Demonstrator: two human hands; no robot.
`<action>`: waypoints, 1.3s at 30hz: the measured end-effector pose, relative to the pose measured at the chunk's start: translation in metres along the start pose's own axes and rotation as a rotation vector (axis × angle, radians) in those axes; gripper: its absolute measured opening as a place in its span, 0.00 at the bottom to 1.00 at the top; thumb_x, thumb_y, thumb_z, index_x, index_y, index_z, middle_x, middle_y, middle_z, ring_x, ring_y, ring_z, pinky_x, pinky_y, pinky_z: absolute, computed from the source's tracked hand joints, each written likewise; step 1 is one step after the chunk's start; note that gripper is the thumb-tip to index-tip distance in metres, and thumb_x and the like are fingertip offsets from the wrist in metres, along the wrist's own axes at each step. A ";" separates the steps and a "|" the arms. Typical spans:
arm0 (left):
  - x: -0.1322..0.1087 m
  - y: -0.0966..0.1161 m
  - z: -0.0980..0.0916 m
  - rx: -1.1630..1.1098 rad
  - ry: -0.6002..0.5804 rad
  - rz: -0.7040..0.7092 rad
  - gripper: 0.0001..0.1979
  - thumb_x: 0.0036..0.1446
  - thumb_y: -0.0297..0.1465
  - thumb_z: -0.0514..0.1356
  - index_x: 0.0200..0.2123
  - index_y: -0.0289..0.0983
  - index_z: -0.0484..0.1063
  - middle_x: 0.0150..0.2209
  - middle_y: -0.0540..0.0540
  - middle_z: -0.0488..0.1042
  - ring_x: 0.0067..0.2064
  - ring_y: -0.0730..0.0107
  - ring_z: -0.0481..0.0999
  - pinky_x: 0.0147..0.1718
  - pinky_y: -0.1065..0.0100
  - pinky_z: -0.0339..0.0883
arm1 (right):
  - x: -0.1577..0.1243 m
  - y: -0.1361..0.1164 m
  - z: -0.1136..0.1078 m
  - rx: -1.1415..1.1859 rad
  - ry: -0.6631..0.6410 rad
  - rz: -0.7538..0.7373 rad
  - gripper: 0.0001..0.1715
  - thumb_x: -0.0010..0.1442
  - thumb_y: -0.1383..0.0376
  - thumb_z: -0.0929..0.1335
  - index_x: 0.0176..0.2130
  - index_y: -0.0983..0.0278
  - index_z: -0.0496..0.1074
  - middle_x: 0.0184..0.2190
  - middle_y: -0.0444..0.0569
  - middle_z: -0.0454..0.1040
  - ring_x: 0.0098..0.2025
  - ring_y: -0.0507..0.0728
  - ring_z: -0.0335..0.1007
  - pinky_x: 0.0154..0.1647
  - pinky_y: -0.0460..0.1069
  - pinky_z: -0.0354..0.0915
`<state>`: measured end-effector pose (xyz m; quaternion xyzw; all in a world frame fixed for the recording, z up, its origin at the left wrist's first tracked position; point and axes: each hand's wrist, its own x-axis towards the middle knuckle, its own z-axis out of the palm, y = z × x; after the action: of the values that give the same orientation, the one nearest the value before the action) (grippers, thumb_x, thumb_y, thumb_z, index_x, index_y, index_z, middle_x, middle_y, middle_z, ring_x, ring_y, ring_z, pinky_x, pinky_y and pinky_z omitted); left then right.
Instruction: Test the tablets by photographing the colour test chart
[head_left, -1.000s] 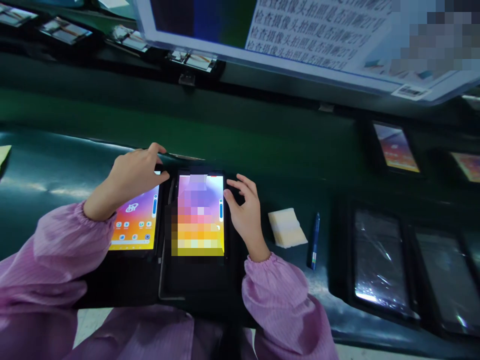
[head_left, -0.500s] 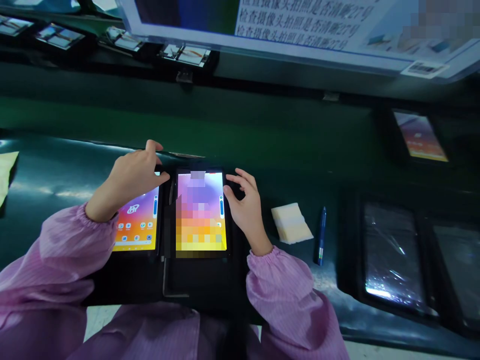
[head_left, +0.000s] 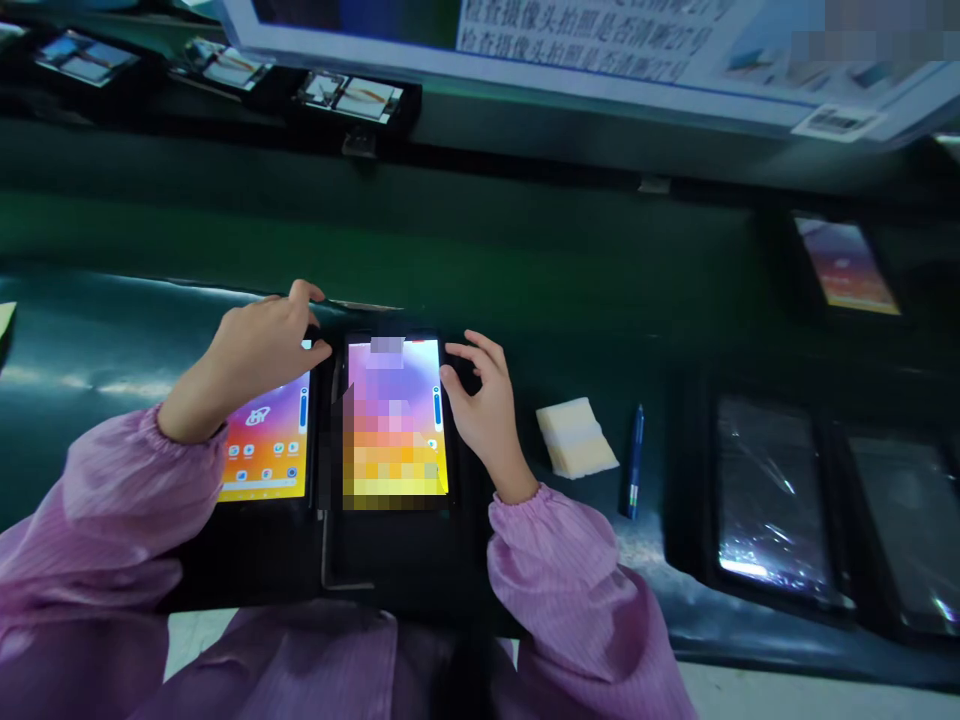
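Observation:
Two lit tablets lie side by side in front of me. My left hand (head_left: 259,345) is over the upper part of the left tablet (head_left: 262,465), covering some of its screen. Its thumb and index finger are apart, the thumb pointing toward the second tablet (head_left: 397,400). That tablet shows a purple-to-yellow screen, partly blurred out. At its upper right edge is my right hand (head_left: 484,400), fingers spread and thumb close to the rim. Whether the thumb touches the rim I cannot tell. Neither hand grips anything visible.
Right of my right hand lie a pale folded pad (head_left: 576,438) and a blue pen (head_left: 636,460). Two dark-screened tablets, one here (head_left: 772,500), sit further right. Another lit tablet (head_left: 847,265) is behind them. A printed sheet (head_left: 585,40) and several devices line the back.
The whole view has shifted slightly, so things appear a little further left and higher. Both hands keep nearly the same pose beside the tablets.

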<state>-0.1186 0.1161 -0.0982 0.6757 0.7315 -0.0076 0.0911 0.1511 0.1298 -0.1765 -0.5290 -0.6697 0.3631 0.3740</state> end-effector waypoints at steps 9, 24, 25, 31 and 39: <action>-0.098 -0.034 0.023 -0.130 0.443 0.425 0.11 0.68 0.30 0.61 0.52 0.38 0.71 0.56 0.42 0.77 0.63 0.53 0.73 0.68 0.40 0.60 | -0.009 -0.007 -0.037 0.021 -0.477 0.046 0.46 0.59 0.55 0.75 0.70 0.54 0.59 0.78 0.52 0.45 0.79 0.65 0.41 0.77 0.66 0.50; -0.166 -0.055 0.061 0.082 0.460 0.593 0.18 0.58 0.24 0.69 0.50 0.46 0.78 0.54 0.43 0.78 0.57 0.51 0.76 0.58 0.47 0.71 | -0.011 -0.016 -0.046 -0.139 -0.753 0.095 0.75 0.53 0.44 0.76 0.78 0.51 0.28 0.80 0.45 0.16 0.81 0.68 0.17 0.77 0.68 0.46; -0.164 -0.054 0.060 0.110 0.449 0.604 0.18 0.58 0.25 0.69 0.51 0.46 0.78 0.55 0.43 0.78 0.58 0.49 0.75 0.58 0.46 0.71 | -0.011 -0.016 -0.047 -0.138 -0.751 0.098 0.75 0.53 0.44 0.76 0.78 0.51 0.29 0.80 0.45 0.17 0.81 0.69 0.18 0.77 0.68 0.46; -0.170 -0.046 0.047 0.113 0.498 0.616 0.18 0.60 0.25 0.68 0.53 0.40 0.77 0.56 0.38 0.76 0.57 0.49 0.75 0.56 0.48 0.71 | -0.011 -0.017 -0.047 -0.126 -0.724 0.083 0.72 0.54 0.43 0.75 0.78 0.54 0.32 0.80 0.48 0.19 0.81 0.68 0.21 0.77 0.69 0.47; -0.211 -0.042 0.070 -0.056 0.566 0.478 0.12 0.62 0.22 0.63 0.48 0.38 0.77 0.51 0.38 0.76 0.54 0.52 0.75 0.51 0.54 0.70 | -0.012 -0.017 -0.046 -0.137 -0.698 0.088 0.68 0.57 0.45 0.74 0.78 0.53 0.34 0.80 0.48 0.20 0.81 0.70 0.21 0.78 0.70 0.44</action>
<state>-0.1366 -0.1055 -0.1413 0.8000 0.5492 0.2210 -0.0972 0.1860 0.1192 -0.1417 -0.4252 -0.7564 0.4920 0.0706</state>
